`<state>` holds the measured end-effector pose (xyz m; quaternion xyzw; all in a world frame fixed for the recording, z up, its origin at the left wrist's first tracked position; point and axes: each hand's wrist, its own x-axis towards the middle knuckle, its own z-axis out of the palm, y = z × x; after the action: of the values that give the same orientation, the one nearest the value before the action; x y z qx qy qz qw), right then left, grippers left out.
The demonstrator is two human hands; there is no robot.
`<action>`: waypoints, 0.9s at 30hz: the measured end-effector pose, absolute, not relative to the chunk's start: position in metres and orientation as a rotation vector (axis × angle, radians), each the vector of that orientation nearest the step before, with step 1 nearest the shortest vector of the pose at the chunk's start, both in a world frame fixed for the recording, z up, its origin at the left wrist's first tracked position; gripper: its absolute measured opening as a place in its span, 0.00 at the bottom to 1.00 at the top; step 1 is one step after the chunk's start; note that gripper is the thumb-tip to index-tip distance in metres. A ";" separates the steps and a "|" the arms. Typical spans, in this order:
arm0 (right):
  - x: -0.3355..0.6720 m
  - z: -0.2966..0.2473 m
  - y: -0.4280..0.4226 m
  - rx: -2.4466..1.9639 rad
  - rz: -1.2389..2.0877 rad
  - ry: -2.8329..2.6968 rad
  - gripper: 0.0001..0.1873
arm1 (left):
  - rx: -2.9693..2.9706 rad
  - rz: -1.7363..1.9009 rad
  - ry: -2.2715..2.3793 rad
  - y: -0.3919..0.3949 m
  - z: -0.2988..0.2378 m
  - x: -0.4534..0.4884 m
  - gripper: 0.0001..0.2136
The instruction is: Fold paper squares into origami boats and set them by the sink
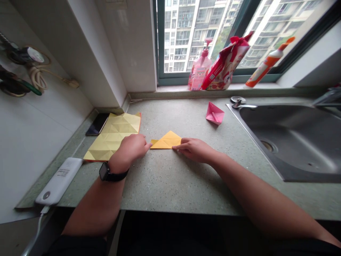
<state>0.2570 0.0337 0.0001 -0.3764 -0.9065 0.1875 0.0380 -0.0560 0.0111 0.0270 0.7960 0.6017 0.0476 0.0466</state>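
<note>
A folded yellow paper [168,140] lies on the counter, its shape a low triangle with a flap sticking out at the left. My left hand [133,148], with a black watch on the wrist, is curled in and touches the paper's left corner with a fingertip. Some of its fingers are hidden from view. On the right end of the paper, my right hand [195,148] is closed, fingers pinched together with the index fingertip at the bottom edge. Under and beside my left hand rests a creased pale yellow sheet [117,127] with an orange edge.
A pink folded paper piece [214,113] sits farther back, near the steel sink [301,142]. A phone [97,124] and a white power bank [60,180] with cable lie left. On the windowsill stand a pump bottle [199,71], a red bag [226,65] and an orange-white bottle [265,65].
</note>
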 end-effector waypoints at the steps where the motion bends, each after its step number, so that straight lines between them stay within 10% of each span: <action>1: 0.257 0.000 0.034 -1.155 0.568 -2.786 0.20 | 2.420 0.231 1.893 0.013 0.028 -0.053 0.19; 11: 0.260 -0.002 0.032 -1.095 0.587 -2.762 0.18 | 2.660 0.291 1.134 -0.002 0.018 -0.001 0.10; 27: 0.262 0.024 0.030 -1.432 0.565 -2.818 0.21 | 2.628 0.192 1.150 -0.003 0.017 -0.002 0.09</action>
<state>0.2618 0.0296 0.0236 -0.4456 -0.8771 0.1758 -0.0349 -0.0022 -0.0031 0.0172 0.9060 0.3963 0.0661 0.1328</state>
